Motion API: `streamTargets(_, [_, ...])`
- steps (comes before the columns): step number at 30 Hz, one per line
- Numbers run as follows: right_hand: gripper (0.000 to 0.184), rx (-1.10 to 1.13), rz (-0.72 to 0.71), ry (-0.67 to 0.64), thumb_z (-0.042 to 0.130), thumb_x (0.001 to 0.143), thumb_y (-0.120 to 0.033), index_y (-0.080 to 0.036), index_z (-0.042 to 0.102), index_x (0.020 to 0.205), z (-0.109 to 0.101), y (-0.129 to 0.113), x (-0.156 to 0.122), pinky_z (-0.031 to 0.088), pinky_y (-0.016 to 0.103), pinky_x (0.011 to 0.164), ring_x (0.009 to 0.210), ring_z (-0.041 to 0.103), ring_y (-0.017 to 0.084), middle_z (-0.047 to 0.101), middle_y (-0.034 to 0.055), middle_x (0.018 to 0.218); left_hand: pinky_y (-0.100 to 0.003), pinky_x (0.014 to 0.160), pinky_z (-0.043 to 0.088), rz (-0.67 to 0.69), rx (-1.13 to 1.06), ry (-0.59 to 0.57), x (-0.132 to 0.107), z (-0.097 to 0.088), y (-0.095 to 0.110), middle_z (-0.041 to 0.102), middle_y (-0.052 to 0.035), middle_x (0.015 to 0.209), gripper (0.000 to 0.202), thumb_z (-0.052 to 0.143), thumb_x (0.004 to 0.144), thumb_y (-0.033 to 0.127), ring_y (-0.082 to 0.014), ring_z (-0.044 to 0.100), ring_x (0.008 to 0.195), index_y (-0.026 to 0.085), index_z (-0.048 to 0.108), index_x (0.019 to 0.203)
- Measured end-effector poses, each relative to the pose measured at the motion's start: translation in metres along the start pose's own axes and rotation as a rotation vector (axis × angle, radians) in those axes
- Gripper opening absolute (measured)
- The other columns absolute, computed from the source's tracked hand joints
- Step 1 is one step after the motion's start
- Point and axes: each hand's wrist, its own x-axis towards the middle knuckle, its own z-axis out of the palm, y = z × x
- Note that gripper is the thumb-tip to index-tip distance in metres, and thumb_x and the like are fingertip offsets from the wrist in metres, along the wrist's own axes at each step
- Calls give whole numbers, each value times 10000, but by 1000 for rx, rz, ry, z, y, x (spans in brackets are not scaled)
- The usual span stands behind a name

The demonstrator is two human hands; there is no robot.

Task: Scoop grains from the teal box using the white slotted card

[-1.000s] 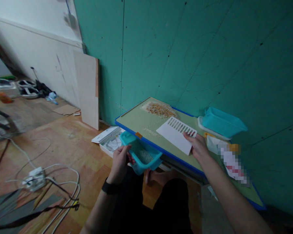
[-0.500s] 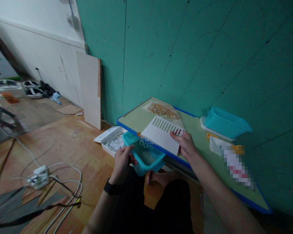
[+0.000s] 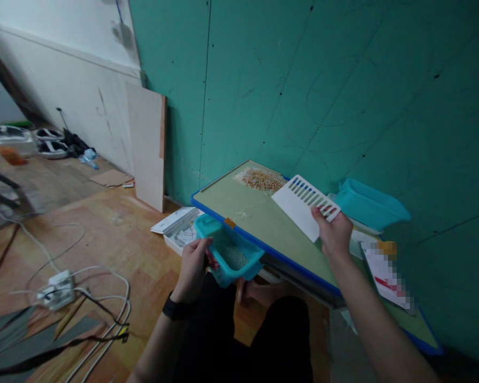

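Observation:
My left hand (image 3: pixel 195 265) grips a small teal bin (image 3: pixel 228 255) held against the blue front edge of a low green table (image 3: pixel 271 226). White grains lie in the bin. My right hand (image 3: pixel 335 234) holds a white slotted plastic scraper (image 3: pixel 303 205), lifted above the tabletop and tilted. A heap of yellow and white grains (image 3: pixel 261 180) lies at the table's far corner, and a thin trace of white grains (image 3: pixel 241 214) sits near the front edge by an orange tape tab.
A second teal bin (image 3: pixel 369 205) on a white lid stands at the back right against the green wall. A printed paper (image 3: pixel 387 274) lies beside it. On the floor are an open white box (image 3: pixel 179 229), a power strip (image 3: pixel 58 290) with tangled cables and a leaning board (image 3: pixel 147 151).
My right hand swept the scraper to the table's front edge, pushing white grains into the bin, then lifted it up and back to the right. The left hand kept the bin at the edge.

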Motion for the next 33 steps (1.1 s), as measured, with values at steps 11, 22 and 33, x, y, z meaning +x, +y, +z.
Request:
streamTargets(11, [495,-436,-81,28,621,746,-681,-191,689,751,8,23,20,469,383,671,728,656,298,745,164,776,-231,330,371,-4,6,3,1,1,1,527,5,339,355,736,642,413,-135,490,285,212,536,429])
streamTargets(22, [525,-283,-50,-53,672,716,-668,-165,721,857,24,43,33,490,375,697,767,676,283,772,145,840,-234,340,376,-6,12,5,2,-2,-3,534,6,355,355,739,657,417,-138,501,297,214,528,456])
streamTargets(33, [509,-4,2,-305,779,678,-591,-144,775,923,51,29,36,532,400,768,834,722,294,795,127,901,-236,346,391,-16,-3,1,-2,0,2,539,6,354,358,747,657,403,-142,508,304,215,521,453])
